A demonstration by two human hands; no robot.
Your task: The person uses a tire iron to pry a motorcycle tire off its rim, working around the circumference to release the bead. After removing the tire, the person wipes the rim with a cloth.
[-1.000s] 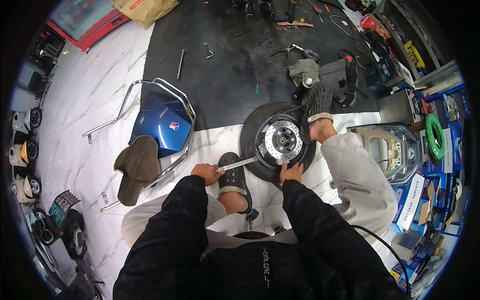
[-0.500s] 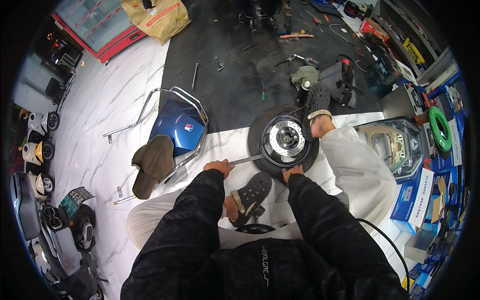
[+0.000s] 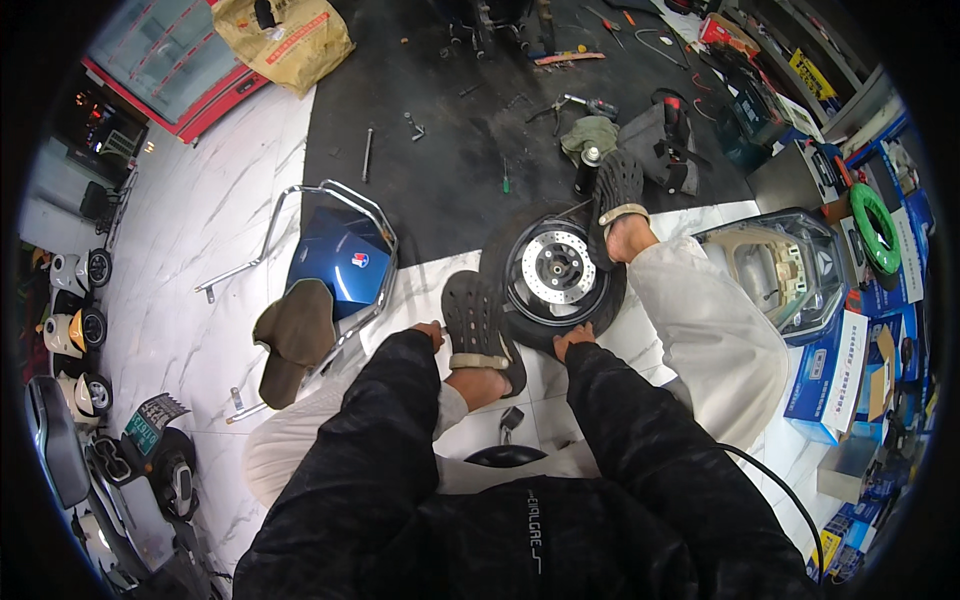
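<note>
Just beyond right grip (image 3: 574, 340), tyred wheel (image 3: 546, 286); near edge touched

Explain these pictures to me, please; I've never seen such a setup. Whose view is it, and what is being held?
There is no machine doing the work, only a person's two bare hands. Every picture comes from the left of two fisheye cameras on that person's head, looking down, so straight edges bend near the rim. The right hand touches the near edge of a tire fitted on a wheel with a perforated brake disc. The left hand is beside a dark clog; whether it holds anything is hidden. On the marbled floor, to the left, lie a blue panel and a chrome tubular frame. A green-handled screwdriver lies on the black mat beyond.
</note>
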